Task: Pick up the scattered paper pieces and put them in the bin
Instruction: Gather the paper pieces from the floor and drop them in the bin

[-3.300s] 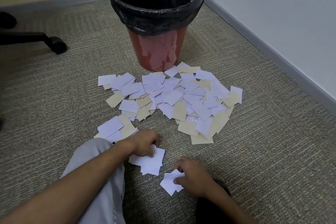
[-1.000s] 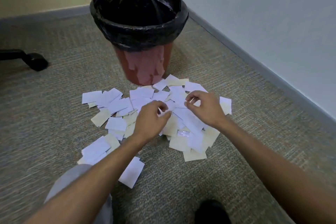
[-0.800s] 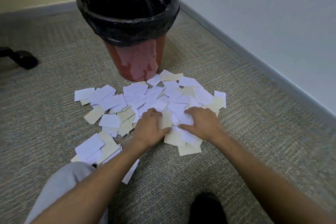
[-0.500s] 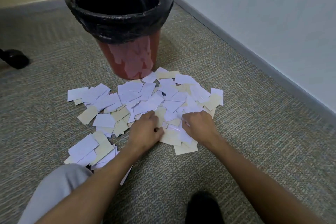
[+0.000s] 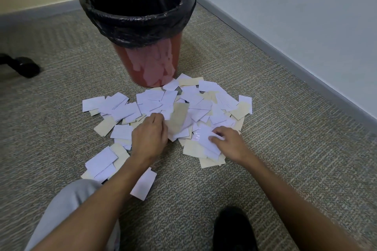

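Observation:
Several white and tan paper pieces point(image 5: 204, 106) lie scattered on the carpet in front of a red bin point(image 5: 151, 63) lined with a black bag. My left hand point(image 5: 149, 136) is closed on a small bunch of pieces, with a tan piece point(image 5: 177, 118) tilted up off the pile at its fingertips. My right hand point(image 5: 228, 142) rests flat on the near right part of the pile, fingers pressing a white piece point(image 5: 202, 136). A few more pieces point(image 5: 102, 161) lie near my left knee, and one white piece point(image 5: 143, 184) lies under my left forearm.
The bin stands close to a room corner; a grey skirting board point(image 5: 285, 61) runs along the right wall. A black chair caster point(image 5: 26, 66) sits at the far left. My grey trouser knee point(image 5: 67, 206) and a black shoe point(image 5: 234, 228) are at the bottom.
Both hands had reached into the pile and pressed down. Since then my left hand has gathered pieces and lifted a tan one, and my right hand has slid to the right.

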Action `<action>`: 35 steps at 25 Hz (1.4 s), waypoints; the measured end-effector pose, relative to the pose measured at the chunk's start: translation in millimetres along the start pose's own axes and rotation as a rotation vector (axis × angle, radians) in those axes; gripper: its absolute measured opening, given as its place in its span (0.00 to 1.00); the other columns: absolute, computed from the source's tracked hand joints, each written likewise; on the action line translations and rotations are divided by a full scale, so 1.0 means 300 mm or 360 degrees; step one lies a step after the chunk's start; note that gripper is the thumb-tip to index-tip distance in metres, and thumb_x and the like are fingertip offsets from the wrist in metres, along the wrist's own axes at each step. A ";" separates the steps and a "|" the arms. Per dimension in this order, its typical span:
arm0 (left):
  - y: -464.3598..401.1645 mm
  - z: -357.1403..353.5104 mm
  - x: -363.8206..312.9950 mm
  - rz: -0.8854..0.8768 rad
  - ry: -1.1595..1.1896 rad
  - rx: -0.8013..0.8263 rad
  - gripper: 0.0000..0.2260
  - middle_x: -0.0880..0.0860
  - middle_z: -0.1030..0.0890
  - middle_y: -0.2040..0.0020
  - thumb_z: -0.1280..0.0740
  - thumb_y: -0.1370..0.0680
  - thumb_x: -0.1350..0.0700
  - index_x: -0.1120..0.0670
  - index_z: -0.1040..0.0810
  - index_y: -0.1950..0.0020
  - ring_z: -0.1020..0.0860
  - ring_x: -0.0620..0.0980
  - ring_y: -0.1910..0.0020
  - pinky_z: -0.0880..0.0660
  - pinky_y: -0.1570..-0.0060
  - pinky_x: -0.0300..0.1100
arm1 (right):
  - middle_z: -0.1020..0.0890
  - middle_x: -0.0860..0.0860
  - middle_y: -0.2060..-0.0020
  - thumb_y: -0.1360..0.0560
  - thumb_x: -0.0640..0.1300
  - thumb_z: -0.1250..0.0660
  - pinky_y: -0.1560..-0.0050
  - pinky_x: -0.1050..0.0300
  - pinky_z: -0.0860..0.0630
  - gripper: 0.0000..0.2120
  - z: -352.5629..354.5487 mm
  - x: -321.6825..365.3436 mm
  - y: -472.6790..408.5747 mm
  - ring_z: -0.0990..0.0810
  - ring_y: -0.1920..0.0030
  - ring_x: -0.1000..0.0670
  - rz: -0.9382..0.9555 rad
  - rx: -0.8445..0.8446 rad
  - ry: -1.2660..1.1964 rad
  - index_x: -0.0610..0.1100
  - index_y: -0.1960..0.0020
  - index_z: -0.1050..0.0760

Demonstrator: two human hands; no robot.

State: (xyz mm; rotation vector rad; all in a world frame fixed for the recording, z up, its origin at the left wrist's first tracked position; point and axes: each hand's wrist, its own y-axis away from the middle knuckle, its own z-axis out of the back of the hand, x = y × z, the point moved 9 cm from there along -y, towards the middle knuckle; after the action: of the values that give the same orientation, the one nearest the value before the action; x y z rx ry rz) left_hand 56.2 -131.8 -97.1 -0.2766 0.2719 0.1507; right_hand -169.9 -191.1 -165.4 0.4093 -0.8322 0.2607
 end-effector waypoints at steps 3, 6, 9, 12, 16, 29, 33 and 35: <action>0.035 0.056 0.064 0.0118 0.0206 0.0065 0.08 0.50 0.28 0.66 0.45 0.19 0.55 0.55 0.31 0.57 0.31 0.52 0.69 0.41 0.72 0.43 | 0.23 0.50 0.42 0.22 0.47 0.33 0.41 0.56 0.31 0.12 -0.039 0.024 0.020 0.25 0.42 0.50 0.0074 0.0056 0.0082 0.42 0.41 0.23; 0.104 0.040 0.164 0.0161 0.0386 0.0323 0.09 0.52 0.26 0.68 0.43 0.20 0.55 0.57 0.30 0.58 0.27 0.53 0.69 0.38 0.72 0.46 | 0.25 0.51 0.35 0.22 0.51 0.33 0.35 0.48 0.32 0.17 -0.104 0.059 0.011 0.28 0.35 0.48 0.0207 0.0139 0.0408 0.42 0.38 0.23; 0.184 -0.039 0.221 0.0158 0.0305 0.0811 0.11 0.54 0.23 0.64 0.44 0.21 0.53 0.57 0.27 0.57 0.25 0.56 0.64 0.35 0.68 0.46 | 0.26 0.51 0.36 0.23 0.53 0.34 0.38 0.50 0.36 0.17 -0.148 0.105 0.011 0.29 0.35 0.46 0.0337 0.0148 0.0783 0.47 0.37 0.26; 0.229 -0.088 0.225 0.0103 0.0029 0.1081 0.09 0.56 0.22 0.52 0.43 0.21 0.55 0.57 0.26 0.52 0.24 0.57 0.55 0.35 0.64 0.45 | 0.25 0.51 0.38 0.25 0.54 0.33 0.39 0.50 0.38 0.23 -0.162 0.126 0.009 0.28 0.37 0.46 0.0348 0.0125 0.0932 0.50 0.33 0.31; 0.261 -0.099 0.205 0.0003 -0.0131 0.1256 0.18 0.53 0.27 0.36 0.38 0.23 0.46 0.52 0.28 0.35 0.27 0.54 0.39 0.32 0.50 0.45 | 0.24 0.51 0.40 0.25 0.56 0.32 0.38 0.50 0.39 0.26 -0.176 0.121 0.008 0.28 0.37 0.47 0.0267 0.0144 0.1012 0.50 0.31 0.32; 0.279 -0.156 0.186 0.0164 0.0056 0.1317 0.11 0.51 0.28 0.64 0.31 0.34 0.59 0.54 0.33 0.67 0.28 0.54 0.60 0.39 0.67 0.42 | 0.20 0.52 0.57 0.26 0.48 0.29 0.45 0.49 0.27 0.09 -0.131 0.186 -0.004 0.21 0.51 0.47 0.0207 0.0235 0.0632 0.45 0.49 0.22; 0.275 -0.160 0.184 0.0155 0.0090 0.1370 0.13 0.53 0.30 0.64 0.34 0.33 0.63 0.54 0.38 0.69 0.30 0.55 0.61 0.40 0.65 0.43 | 0.28 0.58 0.66 0.26 0.44 0.28 0.57 0.56 0.31 0.09 -0.066 0.192 -0.015 0.28 0.64 0.55 0.0165 0.0196 0.0390 0.51 0.59 0.28; 0.274 -0.152 0.177 0.0114 0.0063 0.1346 0.11 0.55 0.28 0.59 0.35 0.30 0.62 0.54 0.36 0.66 0.28 0.55 0.57 0.37 0.61 0.43 | 0.26 0.57 0.65 0.26 0.43 0.28 0.56 0.58 0.31 0.09 -0.030 0.190 -0.025 0.26 0.63 0.55 0.0155 0.0132 0.0310 0.51 0.58 0.27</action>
State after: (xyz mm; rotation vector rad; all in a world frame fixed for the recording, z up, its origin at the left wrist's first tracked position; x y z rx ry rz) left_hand 80.5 -60.9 -175.0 0.5700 0.3614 0.0903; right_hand -124.3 -190.0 -129.5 0.4143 -0.6525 0.4200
